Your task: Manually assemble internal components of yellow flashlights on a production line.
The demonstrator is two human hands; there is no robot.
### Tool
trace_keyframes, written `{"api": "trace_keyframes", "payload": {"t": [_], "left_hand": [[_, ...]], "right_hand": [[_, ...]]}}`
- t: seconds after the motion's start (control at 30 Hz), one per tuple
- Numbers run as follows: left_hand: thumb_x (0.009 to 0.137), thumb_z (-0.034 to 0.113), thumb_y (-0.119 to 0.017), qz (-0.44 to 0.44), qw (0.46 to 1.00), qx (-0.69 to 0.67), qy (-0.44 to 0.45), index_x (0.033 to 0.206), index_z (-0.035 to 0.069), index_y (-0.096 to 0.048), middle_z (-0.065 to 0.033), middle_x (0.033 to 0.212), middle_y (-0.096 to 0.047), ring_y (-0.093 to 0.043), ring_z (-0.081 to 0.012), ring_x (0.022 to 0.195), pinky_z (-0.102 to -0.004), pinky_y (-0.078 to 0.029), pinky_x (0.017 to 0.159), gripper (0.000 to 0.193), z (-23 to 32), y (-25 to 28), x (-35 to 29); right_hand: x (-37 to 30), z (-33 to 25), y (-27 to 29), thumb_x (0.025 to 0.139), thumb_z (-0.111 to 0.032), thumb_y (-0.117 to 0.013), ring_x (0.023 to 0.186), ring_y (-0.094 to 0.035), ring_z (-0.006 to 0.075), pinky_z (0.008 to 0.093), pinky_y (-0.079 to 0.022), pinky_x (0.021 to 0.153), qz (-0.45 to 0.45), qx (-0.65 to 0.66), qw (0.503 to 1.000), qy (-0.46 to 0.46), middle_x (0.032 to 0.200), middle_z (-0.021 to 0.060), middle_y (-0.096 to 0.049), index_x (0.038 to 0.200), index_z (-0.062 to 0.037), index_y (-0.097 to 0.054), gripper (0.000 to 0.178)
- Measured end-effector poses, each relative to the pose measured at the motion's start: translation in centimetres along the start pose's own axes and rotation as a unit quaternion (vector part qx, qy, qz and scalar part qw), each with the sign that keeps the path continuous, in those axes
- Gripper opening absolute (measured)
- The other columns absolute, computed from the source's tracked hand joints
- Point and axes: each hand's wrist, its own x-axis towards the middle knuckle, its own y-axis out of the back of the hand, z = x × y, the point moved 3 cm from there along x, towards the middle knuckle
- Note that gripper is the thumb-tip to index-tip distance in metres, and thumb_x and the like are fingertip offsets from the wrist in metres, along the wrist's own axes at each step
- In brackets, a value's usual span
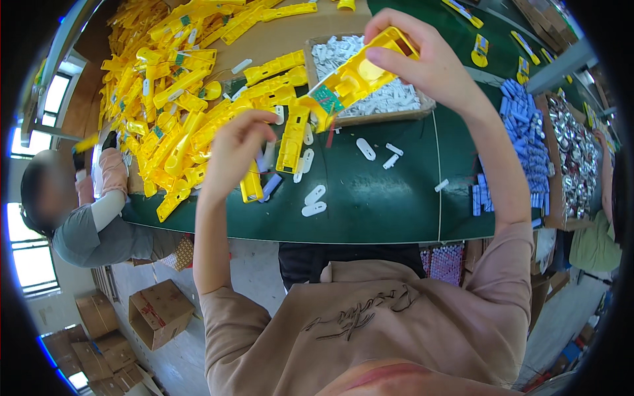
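Note:
My right hand [422,63] is raised over the bench, fingers and thumb closed round the far end of a yellow plastic housing [360,74]. A small green circuit board [327,99] sits in its near end, with a short dark red wire hanging below. To the left, my left hand [239,142] hovers with loosely bent fingers, apart from the housing. Its fingertips are beside a white oval part [280,115], and I see nothing gripped in them. Another yellow housing [292,142] lies between the hands, beside several white oval parts [316,195].
A heap of yellow housings [165,112] covers the left of the green bench [389,211]. Behind my right hand stands a shallow carton [429,105] of small white parts. Blue cylinders [522,145] and a box of silvery parts [573,155] lie right. A co-worker [86,218] sits at left.

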Motion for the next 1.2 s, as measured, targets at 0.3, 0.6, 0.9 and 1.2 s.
{"api": "trace_keyframes", "payload": {"t": [0.3,0.6,0.9,1.2], "left_hand": [[0.096,0.036,-0.036,0.049,0.944,-0.1,-0.311,0.122,0.0,-0.049,-0.0115,0.106,-0.06,-0.058,-0.0191,0.095,-0.0291,-0.042,0.087,0.046,6.6,-4.4,2.0],[0.091,0.061,-0.025,-0.035,0.866,-0.398,-0.301,0.131,0.0,-0.034,-0.0154,0.108,-0.054,-0.056,-0.0288,0.098,-0.0429,-0.047,0.086,0.074,9.1,-6.8,1.9],[0.098,0.044,-0.026,0.26,0.905,-0.141,-0.305,0.119,0.001,-0.044,-0.0119,0.104,-0.058,-0.059,-0.0195,0.095,-0.035,-0.047,0.085,0.051,4.6,-3.7,2.3],[0.1,0.032,-0.027,0.149,0.957,-0.06,-0.242,0.113,0.0,-0.047,-0.0086,0.1,-0.056,-0.057,-0.018,0.084,-0.0296,-0.044,0.078,0.041,1.4,-9.0,1.4]], "right_hand": [[-0.3,-8.5,1.3,0.082,-0.022,-0.06,0.063,-0.056,0.0258,0.0327,-0.043,0.058,-0.03,-0.028,0.974,0.222,0.082,0.0144,-0.058,0.092,-0.0021,-0.055,0.023],[-6.7,-0.4,-9.9,0.086,-0.059,-0.042,0.114,-0.05,0.0213,0.0377,-0.035,0.1,-0.113,0.508,0.851,-0.068,0.116,0.0126,-0.057,0.129,-0.0019,-0.041,0.071],[-11.5,-3.1,-9.2,0.092,-0.02,-0.051,0.057,-0.057,0.0135,0.0234,-0.046,0.053,0.116,0.598,0.788,-0.087,0.075,0.0122,-0.061,0.118,-0.0023,-0.049,0.032],[-6.3,-0.2,-4.8,0.095,-0.023,-0.043,0.062,-0.049,0.0077,0.0202,-0.038,0.057,0.14,0.415,0.893,-0.099,0.071,0.0045,-0.054,0.096,-0.0026,-0.053,0.023]]}}
